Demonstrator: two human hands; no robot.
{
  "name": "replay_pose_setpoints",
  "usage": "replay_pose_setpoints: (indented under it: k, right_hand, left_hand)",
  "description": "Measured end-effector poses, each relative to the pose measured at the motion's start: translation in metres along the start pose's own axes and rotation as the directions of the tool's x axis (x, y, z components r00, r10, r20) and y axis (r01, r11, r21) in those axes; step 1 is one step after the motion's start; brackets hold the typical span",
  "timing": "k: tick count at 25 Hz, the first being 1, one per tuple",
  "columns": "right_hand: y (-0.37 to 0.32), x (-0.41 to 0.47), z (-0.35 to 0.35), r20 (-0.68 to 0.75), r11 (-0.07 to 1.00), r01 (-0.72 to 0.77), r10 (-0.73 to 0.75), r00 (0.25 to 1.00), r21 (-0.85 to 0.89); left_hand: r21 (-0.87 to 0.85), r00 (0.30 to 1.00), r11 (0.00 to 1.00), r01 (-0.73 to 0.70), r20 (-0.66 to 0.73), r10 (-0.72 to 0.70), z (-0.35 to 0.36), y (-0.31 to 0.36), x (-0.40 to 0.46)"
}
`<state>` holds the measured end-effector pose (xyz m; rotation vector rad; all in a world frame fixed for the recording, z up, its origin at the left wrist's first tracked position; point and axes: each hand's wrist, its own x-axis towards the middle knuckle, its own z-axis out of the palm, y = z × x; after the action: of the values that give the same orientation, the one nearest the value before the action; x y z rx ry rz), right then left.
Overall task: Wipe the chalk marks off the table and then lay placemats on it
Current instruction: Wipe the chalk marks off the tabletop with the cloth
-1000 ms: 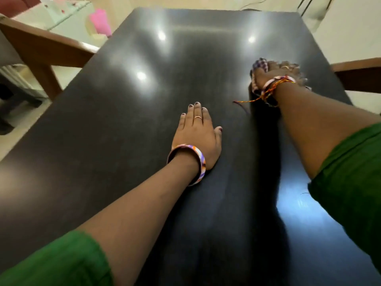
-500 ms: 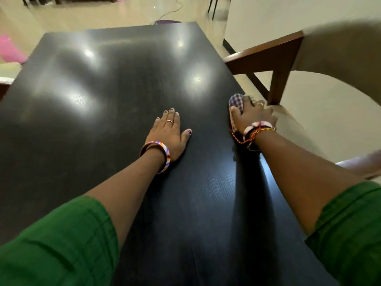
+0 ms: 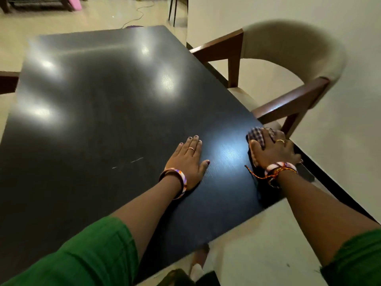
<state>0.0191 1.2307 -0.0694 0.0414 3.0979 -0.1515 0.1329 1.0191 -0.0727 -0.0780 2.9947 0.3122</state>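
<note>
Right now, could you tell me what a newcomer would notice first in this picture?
The dark glossy table fills the view, with a faint chalk mark left of the left hand, which lies flat on the top. The right hand presses a checked cloth at the table's right edge. A cream chair stands just beyond that edge.

cloth [image 3: 256, 136] at table [image 3: 103, 112] right edge
</note>
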Motion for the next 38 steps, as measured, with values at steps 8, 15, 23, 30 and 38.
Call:
replay_pose_setpoints:
  k: [8, 15, 23, 30, 38]
  right_hand:
    - [0.024, -0.119, 0.006, -0.013, 0.961, -0.141, 0.148, 0.989, 0.238]
    - [-0.029, -0.219, 0.021, -0.065, 0.953, 0.280, -0.274, 0.960, 0.117]
    - [-0.100, -0.330, 0.027, 0.038, 0.805, 0.584, -0.590, 0.807, 0.104]
    - [-0.183, -0.412, 0.038, 0.060, 0.661, 0.742, -0.750, 0.659, 0.112]
    - [-0.253, -0.469, 0.037, 0.201, 0.631, 0.767, -0.772, 0.604, 0.117]
  left_hand:
    - [0.006, 0.999, 0.999, 0.038, 0.006, -0.038, 0.014, -0.002, -0.116]
    - [-0.082, 0.984, 0.985, 0.154, -0.079, -0.160, 0.027, -0.012, -0.218]
    - [-0.186, 0.902, 0.919, 0.347, -0.204, -0.382, 0.039, -0.077, -0.349]
    - [-0.420, 0.846, 0.877, 0.233, -0.357, -0.396, 0.043, -0.144, -0.412]
    - [-0.939, 0.719, 0.114, 0.324, 0.166, -0.675, 0.014, -0.208, -0.397]
